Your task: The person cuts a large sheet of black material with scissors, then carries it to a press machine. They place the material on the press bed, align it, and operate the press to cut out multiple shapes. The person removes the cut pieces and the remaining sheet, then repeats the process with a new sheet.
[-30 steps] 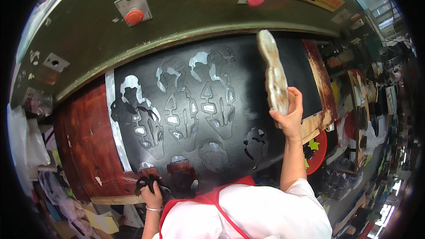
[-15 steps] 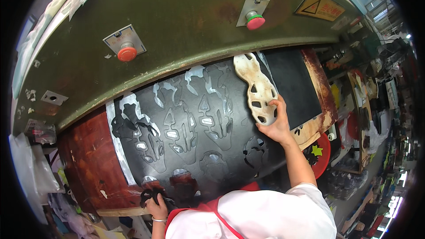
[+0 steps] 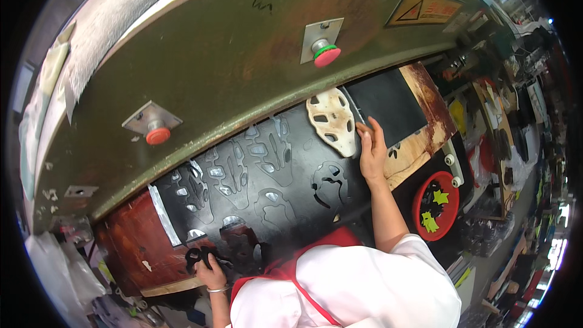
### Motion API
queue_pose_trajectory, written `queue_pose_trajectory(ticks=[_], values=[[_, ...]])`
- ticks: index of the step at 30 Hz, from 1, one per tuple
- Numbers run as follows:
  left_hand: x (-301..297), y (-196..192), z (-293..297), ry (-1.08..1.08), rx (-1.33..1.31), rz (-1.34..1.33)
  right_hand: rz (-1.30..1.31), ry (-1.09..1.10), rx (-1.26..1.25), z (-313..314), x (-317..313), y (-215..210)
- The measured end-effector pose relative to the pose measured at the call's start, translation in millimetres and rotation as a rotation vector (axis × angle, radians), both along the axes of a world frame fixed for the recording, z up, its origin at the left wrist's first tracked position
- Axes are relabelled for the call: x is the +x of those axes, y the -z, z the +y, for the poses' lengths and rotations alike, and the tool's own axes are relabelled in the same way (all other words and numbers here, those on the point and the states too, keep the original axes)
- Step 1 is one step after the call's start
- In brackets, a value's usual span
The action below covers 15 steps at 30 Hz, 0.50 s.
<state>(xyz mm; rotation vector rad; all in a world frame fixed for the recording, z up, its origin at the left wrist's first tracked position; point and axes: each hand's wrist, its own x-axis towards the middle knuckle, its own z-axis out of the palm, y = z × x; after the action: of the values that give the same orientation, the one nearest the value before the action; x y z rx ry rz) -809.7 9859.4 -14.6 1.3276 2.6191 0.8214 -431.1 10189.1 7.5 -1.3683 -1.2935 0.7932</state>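
My right hand (image 3: 371, 149) holds the right edge of a cream cutting die (image 3: 331, 120) with several openings. The die lies flat on a black sheet (image 3: 291, 164), just under the lip of the green press head (image 3: 243, 54). The sheet is full of cut-out shapes, and an uncut patch (image 3: 388, 106) lies to the die's right. My left hand (image 3: 211, 273) is at the sheet's near left corner, closed on a bunch of black cut pieces (image 3: 197, 256). A white sleeve and red apron strap fill the lower middle.
Two red push buttons (image 3: 327, 56) (image 3: 158, 136) sit on the press head. The sheet lies on a worn reddish-brown cutting board (image 3: 124, 255). A red bowl (image 3: 434, 206) with yellow-green star pieces stands at the right. Cluttered shelves and bags line both sides.
My right hand brought the cream die down from the air and laid it flat on the black sheet under the press head. My left hand stayed at the near left corner.
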Motion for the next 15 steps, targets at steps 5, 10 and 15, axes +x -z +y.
queue_pose_trajectory(ticks=[5, 10, 15], values=[[-17, 2, 30, -0.004, 0.071, 0.014, 0.025, 0.016, 0.080, 26, -15, -17], [-41, 2, 73, -0.013, 0.050, 0.076, -0.453, 0.120, 0.624, 96, -72, -80], [-68, -1, 113, -0.019, 0.082, 0.050, -0.499, 0.136, 0.568, 114, -120, -103]])
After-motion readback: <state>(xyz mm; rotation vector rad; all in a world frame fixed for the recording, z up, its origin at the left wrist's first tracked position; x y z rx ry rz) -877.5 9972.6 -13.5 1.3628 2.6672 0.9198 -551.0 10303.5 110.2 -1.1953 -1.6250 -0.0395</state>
